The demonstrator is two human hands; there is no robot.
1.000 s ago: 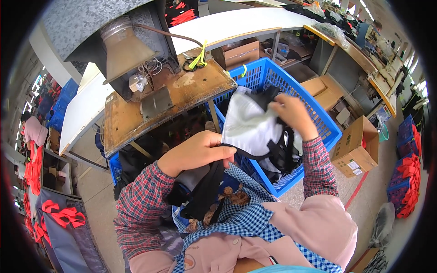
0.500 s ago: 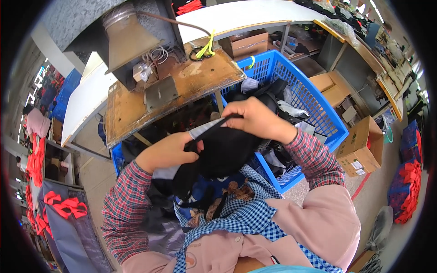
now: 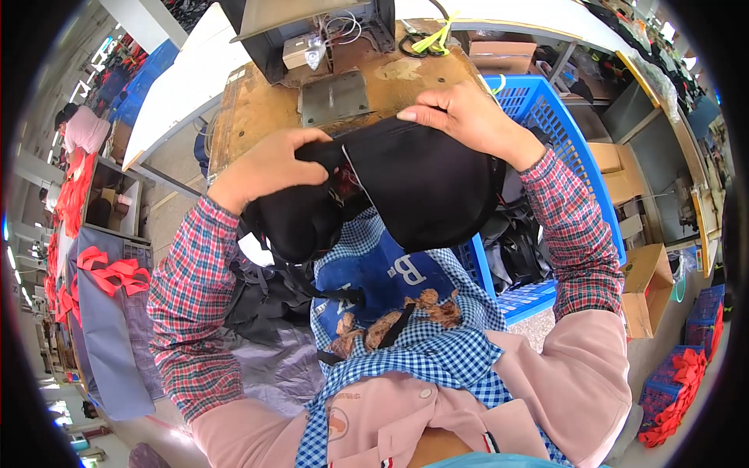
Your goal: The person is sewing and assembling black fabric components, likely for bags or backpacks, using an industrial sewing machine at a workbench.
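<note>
In front of me hangs a black fabric piece (image 3: pixel 425 183), stretched between both hands just before the wooden table's near edge. It has a long straight top edge, rounded lower corners and a pale line along one inner edge. My left hand (image 3: pixel 273 166) is closed on the left part of the top edge, thumb and fingers pinching it. Toward the right end, my right hand (image 3: pixel 468 117) grips the same edge, thumb lying along it. Beyond the fabric, a metal plate (image 3: pixel 335 97) is set in the worn wooden tabletop (image 3: pixel 257 117).
A machine housing (image 3: pixel 312 23) stands on the table, with scissors (image 3: pixel 421 45) tied with yellow ribbon beside it. At right is a blue plastic basket (image 3: pixel 573 132) holding dark fabric pieces. Cardboard boxes (image 3: pixel 647 288) sit farther right. Red strips (image 3: pixel 113 273) lie over grey cloth at left.
Both hands have raised the black fabric piece toward the tabletop and spread apart, pulling its top edge out straight. The view has shifted, so the table sits higher in it.
</note>
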